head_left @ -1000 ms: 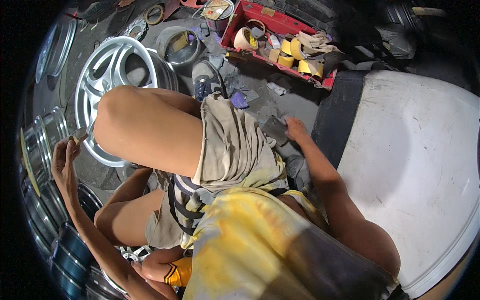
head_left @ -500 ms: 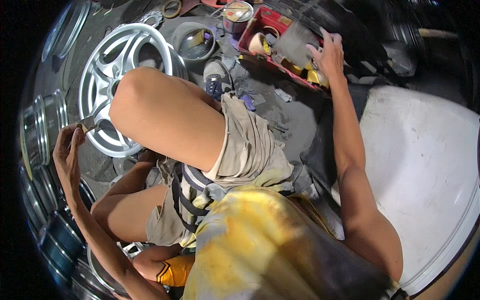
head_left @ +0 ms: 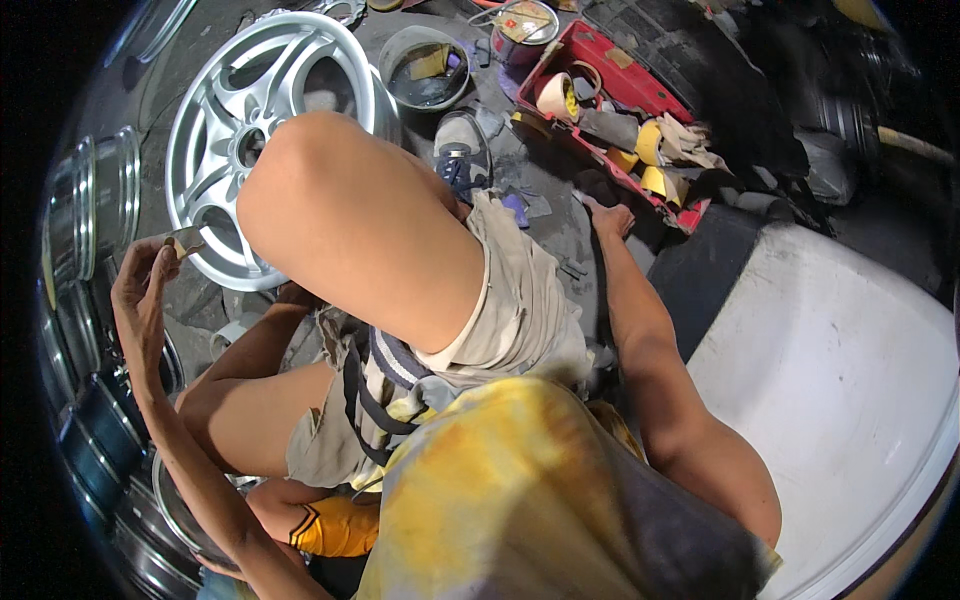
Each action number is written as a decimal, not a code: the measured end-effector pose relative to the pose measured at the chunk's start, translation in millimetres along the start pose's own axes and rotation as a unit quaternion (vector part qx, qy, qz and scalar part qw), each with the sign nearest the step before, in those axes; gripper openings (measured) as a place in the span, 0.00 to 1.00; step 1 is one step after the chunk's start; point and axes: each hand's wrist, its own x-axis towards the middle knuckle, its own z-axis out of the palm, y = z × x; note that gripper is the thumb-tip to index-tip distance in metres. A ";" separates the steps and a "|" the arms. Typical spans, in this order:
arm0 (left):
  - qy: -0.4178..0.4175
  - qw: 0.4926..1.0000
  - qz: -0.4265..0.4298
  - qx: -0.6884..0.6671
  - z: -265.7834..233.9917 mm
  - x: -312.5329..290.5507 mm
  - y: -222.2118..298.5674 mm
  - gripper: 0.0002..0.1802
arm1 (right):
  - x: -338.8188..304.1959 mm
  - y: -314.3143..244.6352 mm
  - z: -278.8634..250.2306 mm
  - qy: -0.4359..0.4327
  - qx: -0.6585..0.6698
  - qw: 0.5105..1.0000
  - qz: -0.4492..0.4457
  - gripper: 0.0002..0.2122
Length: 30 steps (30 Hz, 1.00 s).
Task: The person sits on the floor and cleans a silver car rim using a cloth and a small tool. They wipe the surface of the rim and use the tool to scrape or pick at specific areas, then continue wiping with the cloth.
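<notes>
My left hand [head_left: 145, 272] is closed in a pinch on a small folded grey-and-tan piece, like sandpaper [head_left: 184, 243]. It is held beside the silver alloy wheel rim [head_left: 213, 110], which leans past my raised knee. My right hand [head_left: 610, 217] is low over the floor, just in front of the red toolbox [head_left: 625, 80]. Its fingers are drawn together around a small pale scrap; what exactly it is cannot be made out. In the toolbox lie masking tape rolls [head_left: 553, 97], a grey block [head_left: 610, 128], yellow rolls [head_left: 650, 143] and a crumpled tan glove or cloth [head_left: 690, 142].
A bucket of dark water [head_left: 405, 100] and a paint can [head_left: 525, 28] stand beyond my shoe [head_left: 460, 150]. Shiny rims [head_left: 108, 200] are stacked on the left. A white curved panel [head_left: 830, 370] is at right. Another person's yellow-clad leg [head_left: 340, 527] shows at lower left.
My right hand has left the toolbox and come down to the floor nearer me. The grey block it dropped now lies in the box. My left hand keeps its pinch; the view has shifted slightly.
</notes>
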 end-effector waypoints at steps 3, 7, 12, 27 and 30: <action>-0.002 1.000 -0.004 0.004 5.0 -0.7 6.3 0.12 | -2.5 -4.4 -5.4 -0.017 -0.005 0.998 -0.059 0.30; -0.020 1.000 0.004 0.023 8.0 9.8 5.5 0.13 | 3.8 13.3 -3.7 -0.032 0.088 0.984 -0.149 0.18; -0.020 0.999 0.012 0.037 12.9 19.2 18.0 0.14 | -21.2 0.8 -11.4 0.028 0.195 0.962 -0.188 0.14; -0.021 0.997 0.022 0.067 11.8 18.7 32.6 0.13 | -32.9 -131.2 -247.6 0.217 0.166 0.837 -0.474 0.25; -0.004 0.997 0.031 0.076 8.9 12.9 25.0 0.14 | -2.2 -137.3 -312.4 0.335 0.159 0.846 -0.383 0.19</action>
